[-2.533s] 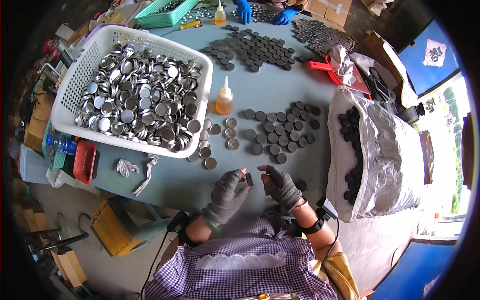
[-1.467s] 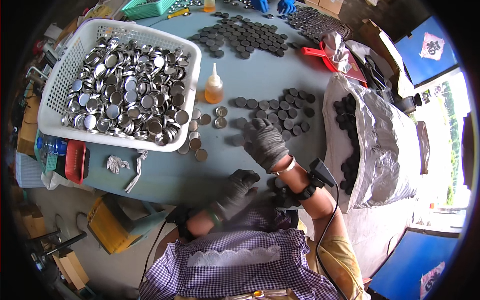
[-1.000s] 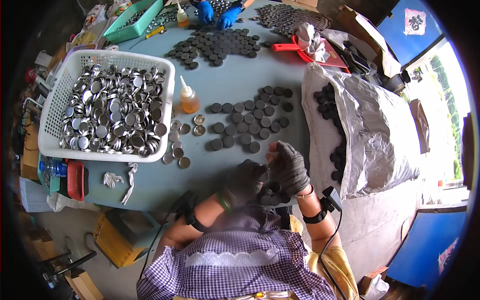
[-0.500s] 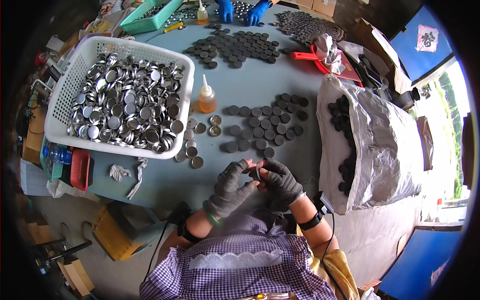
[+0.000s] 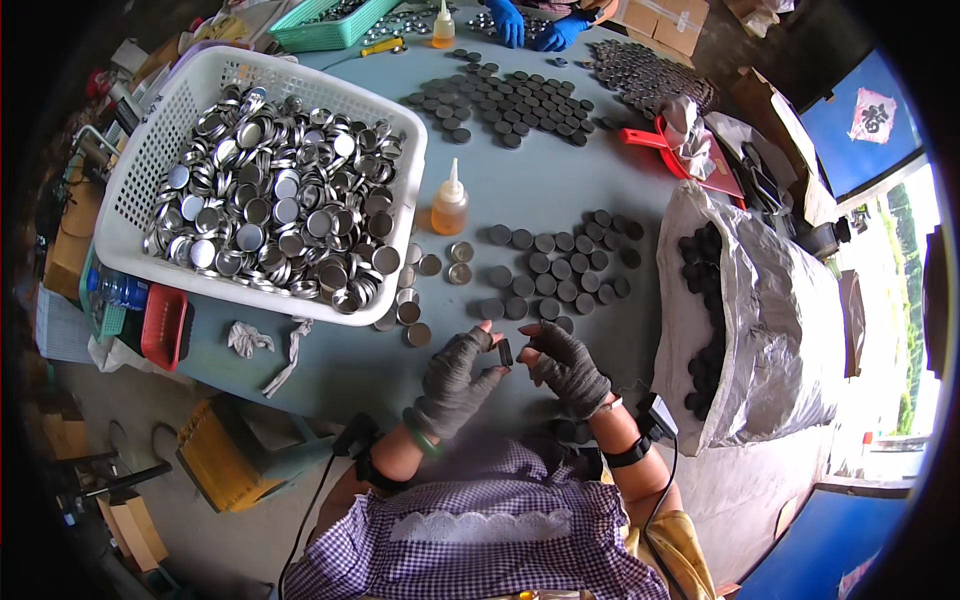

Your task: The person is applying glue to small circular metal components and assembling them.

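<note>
My left hand (image 5: 455,385), in a grey fingerless wrap, pinches a small black round disc (image 5: 505,352) on edge between thumb and fingers. Just to its right, my right hand (image 5: 568,370), wrapped the same way, has thumb and fingers apart and faces the disc without gripping it. Beyond the hands lies a loose group of black discs (image 5: 562,270) on the grey-green table (image 5: 400,365). A few silver metal caps (image 5: 418,334) lie to the left of that group. Further left, a white plastic basket (image 5: 413,190) holds a heap of such caps (image 5: 257,212).
A squeeze bottle of amber liquid (image 5: 450,205) stands right of the basket. At right, a white sack (image 5: 770,330) lies with black discs in its mouth. A co-worker's blue-gloved hands (image 5: 560,34) are at the far edge, behind more black discs (image 5: 520,105). A red dustpan (image 5: 645,138) lies far right.
My right hand has come away from the disc, which both hands were touching before. The left hand keeps hold of it. The whole view has shifted slightly.
</note>
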